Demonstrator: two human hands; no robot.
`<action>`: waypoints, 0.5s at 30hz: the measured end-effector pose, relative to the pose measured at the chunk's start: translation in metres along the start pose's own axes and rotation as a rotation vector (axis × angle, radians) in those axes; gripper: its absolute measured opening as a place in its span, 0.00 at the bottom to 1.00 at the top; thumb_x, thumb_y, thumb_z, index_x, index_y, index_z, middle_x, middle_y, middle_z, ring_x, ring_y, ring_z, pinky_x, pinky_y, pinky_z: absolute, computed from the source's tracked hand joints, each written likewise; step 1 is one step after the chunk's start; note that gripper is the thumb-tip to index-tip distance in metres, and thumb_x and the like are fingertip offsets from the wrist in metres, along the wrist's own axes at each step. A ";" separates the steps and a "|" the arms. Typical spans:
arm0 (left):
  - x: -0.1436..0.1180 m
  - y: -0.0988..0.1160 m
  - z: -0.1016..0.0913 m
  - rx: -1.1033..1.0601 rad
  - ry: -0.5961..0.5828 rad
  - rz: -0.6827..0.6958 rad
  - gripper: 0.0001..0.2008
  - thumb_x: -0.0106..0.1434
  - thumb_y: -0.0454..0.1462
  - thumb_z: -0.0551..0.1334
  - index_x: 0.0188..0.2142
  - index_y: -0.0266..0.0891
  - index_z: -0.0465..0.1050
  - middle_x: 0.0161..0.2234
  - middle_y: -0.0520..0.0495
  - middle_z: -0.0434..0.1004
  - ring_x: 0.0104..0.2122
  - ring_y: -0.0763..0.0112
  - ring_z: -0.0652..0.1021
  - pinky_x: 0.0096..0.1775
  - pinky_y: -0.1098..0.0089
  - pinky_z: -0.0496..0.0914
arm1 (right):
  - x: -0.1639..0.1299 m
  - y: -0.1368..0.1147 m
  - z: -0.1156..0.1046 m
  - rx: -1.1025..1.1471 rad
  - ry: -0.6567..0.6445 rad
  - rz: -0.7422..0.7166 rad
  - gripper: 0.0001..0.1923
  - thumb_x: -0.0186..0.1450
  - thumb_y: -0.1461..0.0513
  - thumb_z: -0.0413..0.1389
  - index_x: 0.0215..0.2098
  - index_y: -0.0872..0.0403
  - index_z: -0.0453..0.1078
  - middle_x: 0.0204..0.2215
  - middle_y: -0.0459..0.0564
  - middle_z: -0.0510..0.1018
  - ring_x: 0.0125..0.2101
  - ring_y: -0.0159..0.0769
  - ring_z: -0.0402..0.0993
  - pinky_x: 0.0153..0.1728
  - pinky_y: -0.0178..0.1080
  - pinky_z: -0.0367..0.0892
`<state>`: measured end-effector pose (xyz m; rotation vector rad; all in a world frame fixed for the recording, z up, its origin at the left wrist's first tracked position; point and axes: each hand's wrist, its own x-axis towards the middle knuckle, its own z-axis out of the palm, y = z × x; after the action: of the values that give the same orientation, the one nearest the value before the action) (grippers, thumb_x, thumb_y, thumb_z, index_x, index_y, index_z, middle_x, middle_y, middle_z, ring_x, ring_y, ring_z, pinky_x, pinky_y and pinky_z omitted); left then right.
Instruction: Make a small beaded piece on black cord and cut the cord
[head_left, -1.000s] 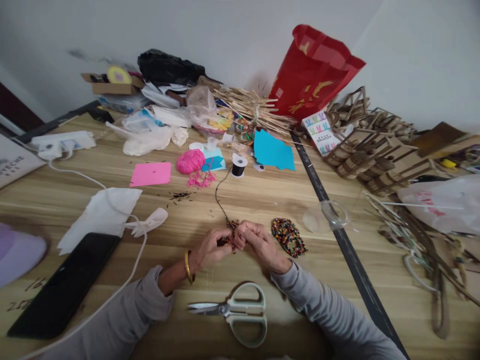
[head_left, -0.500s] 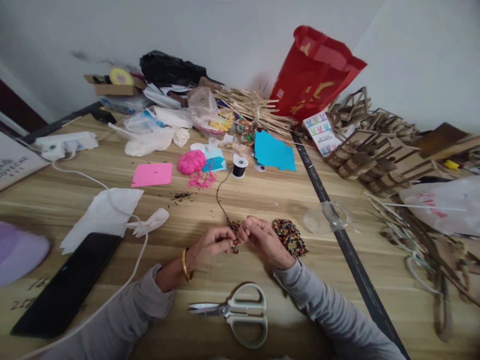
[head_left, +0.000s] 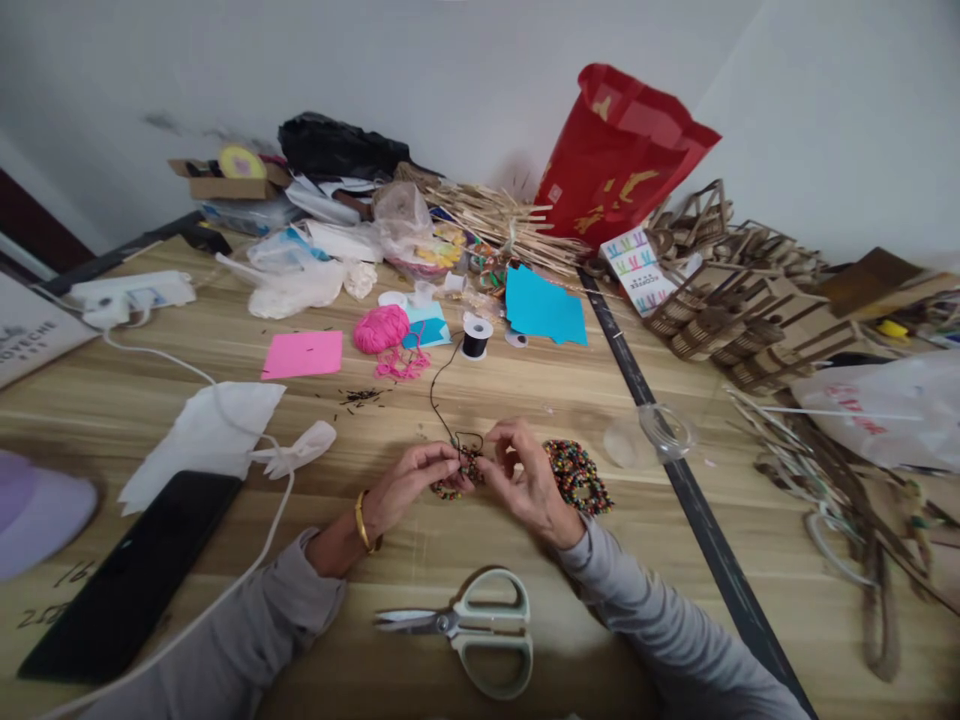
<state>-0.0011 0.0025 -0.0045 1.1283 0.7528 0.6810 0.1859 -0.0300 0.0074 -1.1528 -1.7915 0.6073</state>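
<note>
My left hand [head_left: 409,482] and my right hand [head_left: 525,478] meet over the wooden table [head_left: 525,395], both pinching a short string of small coloured beads [head_left: 456,480] on a thin black cord [head_left: 437,390]. The cord runs away from the hands to a black spool [head_left: 475,335]. A small loop of cord stands above the beads between my fingertips. A pile of mixed coloured beads [head_left: 577,477] lies just right of my right hand. A gold bangle sits on my left wrist.
Pale green scissors [head_left: 480,625] lie near me. A black phone [head_left: 127,575], white tissue [head_left: 206,435] and cable sit left. Pink yarn [head_left: 381,329], pink paper [head_left: 302,354], blue paper [head_left: 544,307], a clear lid [head_left: 664,428], a red bag [head_left: 619,160] and wooden pieces [head_left: 739,310] crowd the back and right.
My hands shifted slightly away from me and my right fingers spread more. The bead string now hangs lower under my left fingers, and a small cord loop shows above it.
</note>
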 end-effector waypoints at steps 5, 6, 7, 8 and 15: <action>0.001 0.001 0.002 0.058 0.074 0.020 0.12 0.54 0.43 0.64 0.31 0.34 0.72 0.25 0.50 0.75 0.25 0.72 0.72 0.28 0.74 0.64 | -0.003 -0.010 0.006 -0.161 -0.147 -0.152 0.05 0.62 0.62 0.56 0.36 0.55 0.66 0.32 0.50 0.69 0.32 0.34 0.66 0.32 0.36 0.64; 0.001 0.001 0.003 0.062 0.081 0.019 0.13 0.53 0.43 0.65 0.31 0.34 0.72 0.25 0.50 0.75 0.26 0.72 0.72 0.28 0.74 0.64 | -0.003 -0.010 0.007 -0.193 -0.150 -0.158 0.03 0.62 0.63 0.55 0.35 0.54 0.66 0.31 0.50 0.69 0.31 0.34 0.66 0.31 0.36 0.64; 0.001 0.000 0.003 0.066 0.088 0.019 0.13 0.53 0.43 0.65 0.31 0.34 0.72 0.26 0.50 0.75 0.26 0.73 0.72 0.28 0.74 0.64 | -0.004 -0.008 0.009 -0.217 -0.150 -0.162 0.02 0.63 0.63 0.54 0.34 0.54 0.66 0.31 0.50 0.69 0.31 0.34 0.66 0.30 0.36 0.64; 0.001 0.000 0.004 0.068 0.094 0.019 0.13 0.53 0.43 0.65 0.32 0.34 0.72 0.26 0.50 0.74 0.26 0.73 0.72 0.29 0.74 0.65 | -0.005 -0.006 0.010 -0.231 -0.149 -0.164 0.01 0.64 0.64 0.53 0.34 0.54 0.66 0.30 0.49 0.69 0.30 0.34 0.66 0.29 0.36 0.63; 0.000 -0.005 0.003 0.054 0.045 0.065 0.13 0.53 0.40 0.65 0.34 0.33 0.71 0.28 0.48 0.76 0.29 0.71 0.75 0.33 0.72 0.67 | -0.006 0.001 0.012 -0.171 -0.144 -0.142 0.04 0.67 0.65 0.49 0.36 0.55 0.66 0.31 0.50 0.69 0.31 0.34 0.67 0.30 0.36 0.65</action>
<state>0.0020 -0.0007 -0.0080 1.1944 0.7793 0.7460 0.1769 -0.0342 -0.0021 -1.1053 -2.0617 0.4704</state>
